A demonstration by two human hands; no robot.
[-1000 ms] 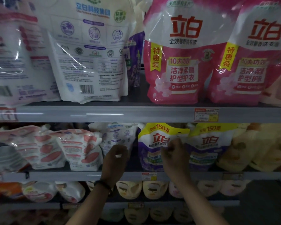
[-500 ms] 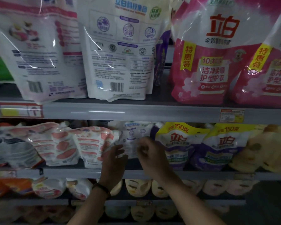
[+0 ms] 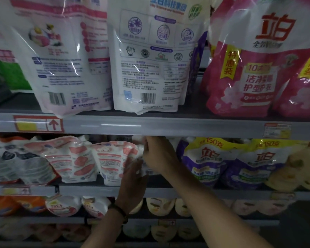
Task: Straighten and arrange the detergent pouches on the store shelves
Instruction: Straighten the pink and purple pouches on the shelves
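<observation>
Hands share one white pouch (image 3: 149,171): right hand (image 3: 157,153) pinches its top, left hand (image 3: 132,178) lies flat against it

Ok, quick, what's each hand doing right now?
Left hand: open, fingers flat against the lower part of the white pouch.
Right hand: holding the white pouch by its top.
</observation>
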